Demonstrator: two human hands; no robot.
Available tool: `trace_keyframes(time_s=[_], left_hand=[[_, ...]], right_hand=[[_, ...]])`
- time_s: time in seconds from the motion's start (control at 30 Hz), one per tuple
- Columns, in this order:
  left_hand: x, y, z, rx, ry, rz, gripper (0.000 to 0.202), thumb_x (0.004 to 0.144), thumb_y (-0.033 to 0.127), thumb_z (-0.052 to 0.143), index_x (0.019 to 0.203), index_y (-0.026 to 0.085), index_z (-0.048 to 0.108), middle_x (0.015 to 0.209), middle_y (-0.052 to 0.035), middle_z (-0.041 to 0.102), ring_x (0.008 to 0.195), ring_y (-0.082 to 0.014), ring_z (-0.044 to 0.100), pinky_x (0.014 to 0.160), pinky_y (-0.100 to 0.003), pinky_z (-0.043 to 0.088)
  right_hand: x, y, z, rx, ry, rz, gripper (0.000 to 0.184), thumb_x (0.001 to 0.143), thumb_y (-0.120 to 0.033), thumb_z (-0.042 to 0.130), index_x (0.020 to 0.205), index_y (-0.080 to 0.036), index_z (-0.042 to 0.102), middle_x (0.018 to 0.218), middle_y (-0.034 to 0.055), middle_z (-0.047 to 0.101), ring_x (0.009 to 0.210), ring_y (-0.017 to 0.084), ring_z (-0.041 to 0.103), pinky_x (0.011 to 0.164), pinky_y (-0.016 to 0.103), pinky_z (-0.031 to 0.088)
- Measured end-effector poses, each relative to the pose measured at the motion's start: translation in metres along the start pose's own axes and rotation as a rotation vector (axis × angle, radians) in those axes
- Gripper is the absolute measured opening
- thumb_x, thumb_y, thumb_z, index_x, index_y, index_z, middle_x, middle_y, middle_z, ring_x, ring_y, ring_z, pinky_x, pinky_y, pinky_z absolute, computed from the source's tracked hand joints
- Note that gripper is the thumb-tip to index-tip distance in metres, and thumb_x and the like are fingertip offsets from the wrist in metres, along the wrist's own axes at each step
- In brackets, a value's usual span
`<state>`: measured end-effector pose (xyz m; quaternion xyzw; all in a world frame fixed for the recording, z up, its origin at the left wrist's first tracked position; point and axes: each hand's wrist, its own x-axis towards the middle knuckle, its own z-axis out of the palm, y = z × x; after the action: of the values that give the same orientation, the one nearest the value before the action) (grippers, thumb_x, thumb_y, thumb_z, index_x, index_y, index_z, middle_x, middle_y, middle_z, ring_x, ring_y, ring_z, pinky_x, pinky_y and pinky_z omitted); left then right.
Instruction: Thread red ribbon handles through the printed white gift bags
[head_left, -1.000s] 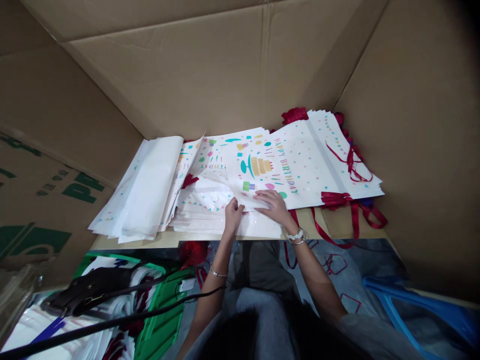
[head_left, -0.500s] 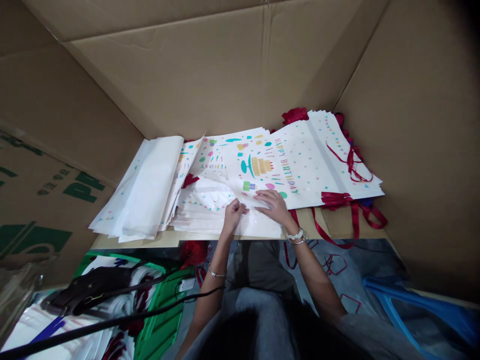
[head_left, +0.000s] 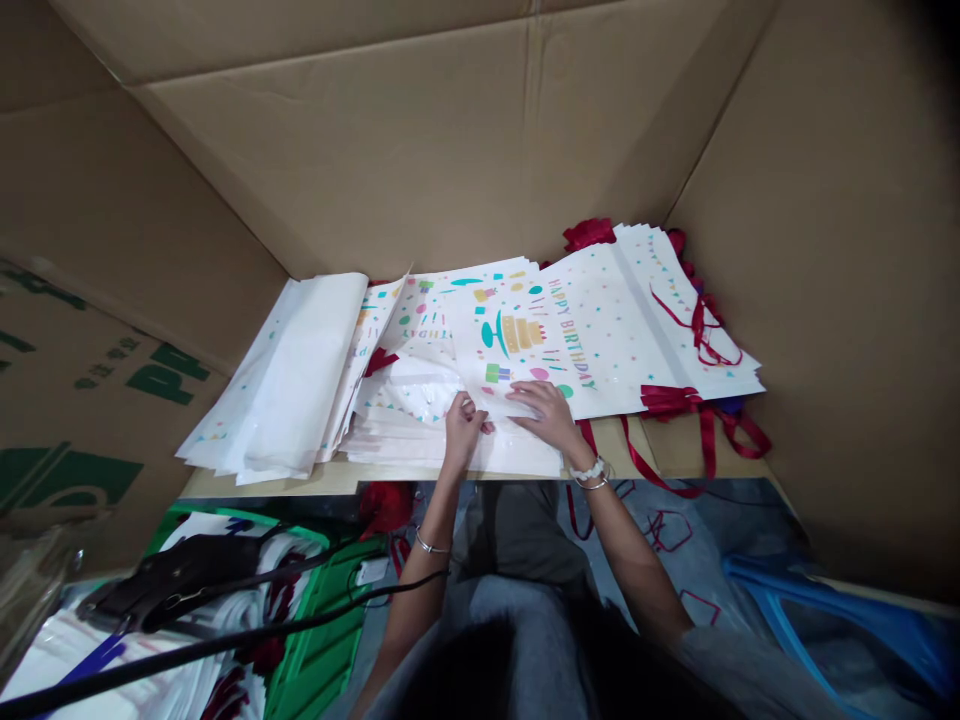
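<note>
A flat white gift bag (head_left: 600,330), printed with a cake and HAPPY BIRTHDAY, lies on top of a stack, its left edge slightly raised. At its near left corner, the fingers of my left hand (head_left: 463,428) are closed in a pinch on the edge; the fingertips are partly hidden. My right hand (head_left: 550,412) rests on the near edge, fingers stretched out and slightly apart, palm down. Under and left of this bag lie more white bags (head_left: 420,385) with the same print. Dark red ribbon (head_left: 667,400) hangs from the right end.
A folded white stack (head_left: 300,375) lies at the left end of the wooden table (head_left: 630,450). Cardboard walls (head_left: 412,150) enclose the back and sides. Below left stands a green crate (head_left: 322,630) with white bags and a dark bag (head_left: 172,580). A blue plastic frame (head_left: 825,620) stands below right.
My left hand has shifted slightly up and left at the bag's corner, with its fingers turned a little. My right hand stays in nearly the same place.
</note>
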<state>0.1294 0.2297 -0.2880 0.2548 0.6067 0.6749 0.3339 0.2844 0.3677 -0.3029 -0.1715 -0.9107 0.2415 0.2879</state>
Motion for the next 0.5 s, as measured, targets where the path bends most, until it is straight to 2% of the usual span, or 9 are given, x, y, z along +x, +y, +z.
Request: trace_keyframes(time_s=[0.13, 0.23, 0.33, 0.43, 0.5], left_hand=[[0.000, 0.018, 0.005, 0.013, -0.011, 0.009, 0.039, 0.077, 0.043, 0.073, 0.098, 0.024, 0.046, 0.063, 0.0065, 0.063, 0.045, -0.0122, 0.058, 0.045, -0.021, 0.038], [0.002, 0.036, 0.005, 0.005, -0.084, 0.016, 0.040, 0.082, 0.045, 0.068, 0.108, 0.024, 0.047, 0.083, 0.0005, 0.072, 0.057, -0.0144, 0.068, 0.050, -0.022, 0.041], [0.005, 0.050, 0.003, -0.011, -0.168, 0.044, 0.042, 0.082, 0.040, 0.064, 0.117, 0.024, 0.045, 0.100, -0.0055, 0.076, 0.078, -0.0186, 0.074, 0.061, -0.026, 0.049], [0.008, 0.055, -0.001, -0.003, -0.180, 0.107, 0.044, 0.080, 0.032, 0.066, 0.118, 0.024, 0.045, 0.096, -0.0055, 0.077, 0.098, -0.0216, 0.073, 0.082, -0.033, 0.053], [0.009, 0.052, -0.003, -0.002, -0.172, 0.121, 0.045, 0.078, 0.030, 0.068, 0.116, 0.024, 0.046, 0.093, -0.0046, 0.076, 0.103, -0.0220, 0.071, 0.094, -0.037, 0.052]], right_hand=[[0.002, -0.004, 0.000, 0.034, 0.033, 0.021, 0.028, 0.103, -0.043, 0.064, 0.124, -0.030, 0.077, 0.136, 0.0038, 0.071, 0.124, 0.026, 0.061, 0.107, 0.046, 0.046], [0.007, -0.006, -0.002, 0.089, 0.056, 0.060, 0.032, 0.108, -0.045, 0.054, 0.126, -0.029, 0.076, 0.130, 0.0041, 0.075, 0.119, 0.025, 0.065, 0.104, 0.044, 0.050], [0.013, -0.009, -0.008, 0.124, 0.058, 0.084, 0.037, 0.110, -0.046, 0.048, 0.126, -0.026, 0.075, 0.125, 0.0043, 0.077, 0.115, 0.024, 0.068, 0.101, 0.043, 0.052], [0.017, -0.016, -0.015, 0.074, 0.004, 0.082, 0.038, 0.110, -0.046, 0.046, 0.128, -0.027, 0.074, 0.126, 0.0031, 0.076, 0.116, 0.025, 0.068, 0.099, 0.041, 0.053], [0.018, -0.022, -0.019, -0.005, -0.019, 0.076, 0.036, 0.108, -0.046, 0.052, 0.131, -0.028, 0.072, 0.131, 0.0032, 0.074, 0.119, 0.026, 0.067, 0.099, 0.042, 0.051]])
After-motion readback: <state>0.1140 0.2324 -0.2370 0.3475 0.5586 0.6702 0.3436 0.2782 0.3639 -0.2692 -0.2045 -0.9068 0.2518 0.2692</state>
